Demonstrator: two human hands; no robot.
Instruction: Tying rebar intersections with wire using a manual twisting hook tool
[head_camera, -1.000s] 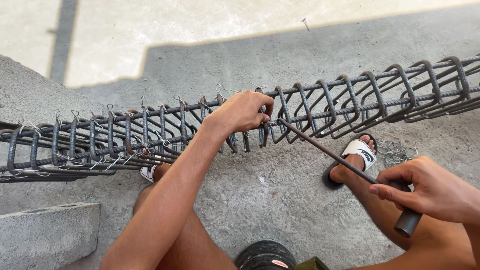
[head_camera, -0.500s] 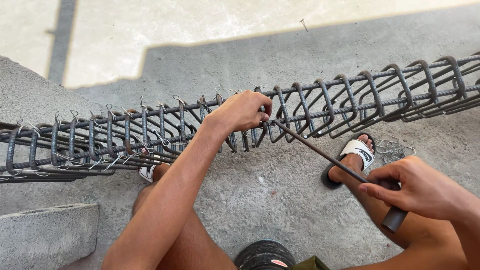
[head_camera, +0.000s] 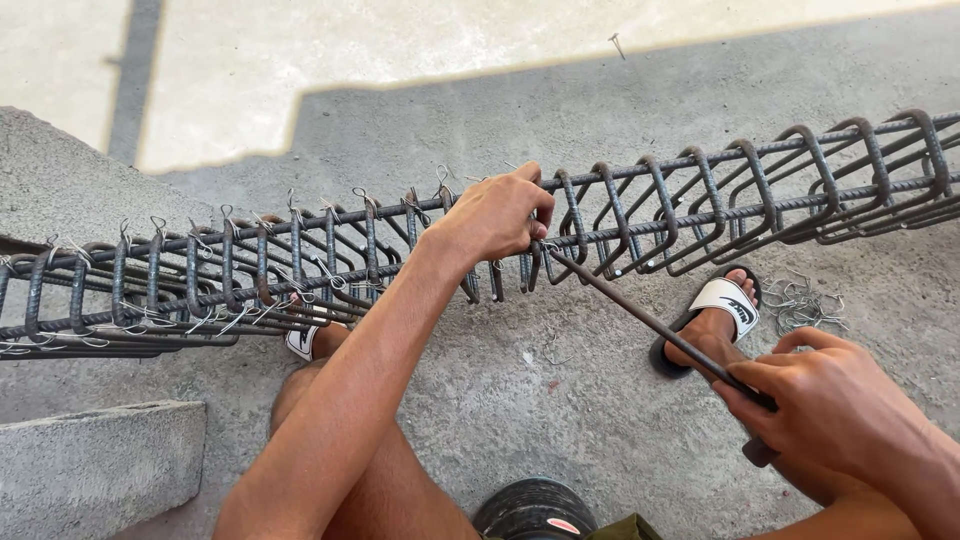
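A long cage of steel reinforcing bars (head_camera: 700, 200) with many bent stirrups runs across the view above a concrete floor. My left hand (head_camera: 495, 215) grips the top of the cage at a stirrup near the middle. My right hand (head_camera: 835, 400), at the lower right, is closed around the handle of a thin dark metal hook tool (head_camera: 640, 312). The tool's tip reaches up to the cage just right of my left hand, where thin tie wire sits. My bare legs and a foot in a white and black sandal (head_camera: 712, 315) are below the cage.
A small heap of loose tie wires (head_camera: 800, 302) lies on the floor by the sandal. A concrete block (head_camera: 95, 460) sits at the lower left. A dark round object (head_camera: 535, 510) rests at the bottom between my legs. Sunlit pavement lies beyond the cage.
My right hand and the tool handle have shifted a little to the left and turned. My left hand stays on the same stirrup.
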